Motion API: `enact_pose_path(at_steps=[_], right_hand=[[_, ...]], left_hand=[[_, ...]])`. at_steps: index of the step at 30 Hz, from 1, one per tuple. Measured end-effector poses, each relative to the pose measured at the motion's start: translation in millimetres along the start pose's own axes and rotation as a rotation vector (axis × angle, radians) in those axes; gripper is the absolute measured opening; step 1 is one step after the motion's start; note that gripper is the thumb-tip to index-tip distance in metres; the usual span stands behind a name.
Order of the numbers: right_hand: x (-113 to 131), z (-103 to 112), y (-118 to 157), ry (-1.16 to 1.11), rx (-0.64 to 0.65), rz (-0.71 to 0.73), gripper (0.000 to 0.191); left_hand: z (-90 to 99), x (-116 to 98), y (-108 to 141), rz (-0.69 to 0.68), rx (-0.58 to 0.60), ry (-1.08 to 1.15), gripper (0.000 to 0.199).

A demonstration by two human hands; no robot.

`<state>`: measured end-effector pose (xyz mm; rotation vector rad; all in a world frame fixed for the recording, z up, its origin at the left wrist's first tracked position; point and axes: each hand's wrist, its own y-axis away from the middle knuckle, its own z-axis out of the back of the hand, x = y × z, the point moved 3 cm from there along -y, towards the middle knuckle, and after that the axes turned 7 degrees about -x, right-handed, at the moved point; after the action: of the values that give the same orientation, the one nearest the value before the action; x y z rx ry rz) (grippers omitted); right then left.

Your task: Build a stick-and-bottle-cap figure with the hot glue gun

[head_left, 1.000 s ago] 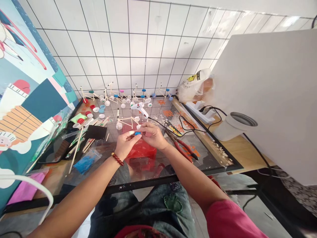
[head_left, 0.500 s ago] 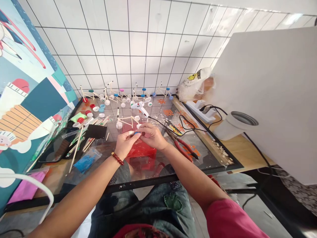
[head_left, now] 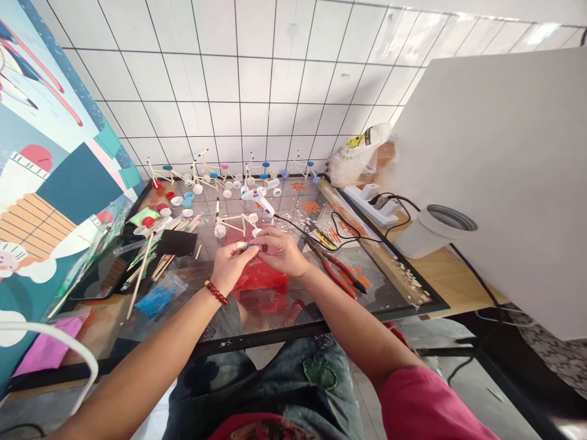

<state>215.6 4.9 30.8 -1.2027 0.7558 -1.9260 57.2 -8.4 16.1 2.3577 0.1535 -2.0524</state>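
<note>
My left hand [head_left: 230,264] and my right hand [head_left: 285,253] meet over the glass tabletop, fingertips pinched together. A small blue piece [head_left: 250,247] shows between them, mostly covered by the fingers; it looks like soft clay, though its shape is hidden. Just beyond the hands stands a small bicycle model [head_left: 235,218] made of thin wooden sticks with white bottle-cap wheels. Behind that model lies a white glue gun [head_left: 259,198], its black cord running right. An opened bag of blue clay [head_left: 158,297] lies to the left of my left wrist.
Several finished stick bicycles [head_left: 263,177] line the wall side. Bottle caps [head_left: 187,201], wooden sticks [head_left: 145,275] and a black pad [head_left: 178,242] lie left. Red-handled pliers [head_left: 337,269], a power strip [head_left: 373,206] and a white container [head_left: 433,232] are right.
Both hands stay together in nearly the same place, with only slight finger movement around the blue piece. Nothing else has visibly moved.
</note>
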Motion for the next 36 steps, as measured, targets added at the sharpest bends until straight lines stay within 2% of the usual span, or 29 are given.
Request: enact_pose_path(at_steps=[10,16,19,23,27,33,36], right_hand=[[-1,-1,0,-0.032,-0.010,-0.008,0.023],[-4,3,-2,-0.045,-0.059,-0.064,0.018],[-6,6,-3,-0.054,-0.093,-0.097,0.022],[-11,7,-3,-0.032,-0.108,-0.111,0.025],[-14,4,-1,-0.033,-0.112,-0.109,0.024],[-12,4,-2,-0.048,-0.073,-0.098,0.024],[-11,5,-3,-0.057,-0.055,-0.127,0.030]], left_hand=[[-0.5,-1,0,-0.008,-0.001,-0.017,0.039],[-0.4,0,-2,0.036,0.084,0.068,0.046],[2.9,3,-5,0.049,0.023,0.136,0.050],[8.0,1,-8,-0.144,-0.084,0.053,0.043],[8.4,-4,-8,-0.330,-0.084,-0.086,0.031],[9.1,-7,-8,-0.477,-0.081,-0.175,0.023],[9.5,-6,-8,-0.499,-0.101,-0.168,0.020]])
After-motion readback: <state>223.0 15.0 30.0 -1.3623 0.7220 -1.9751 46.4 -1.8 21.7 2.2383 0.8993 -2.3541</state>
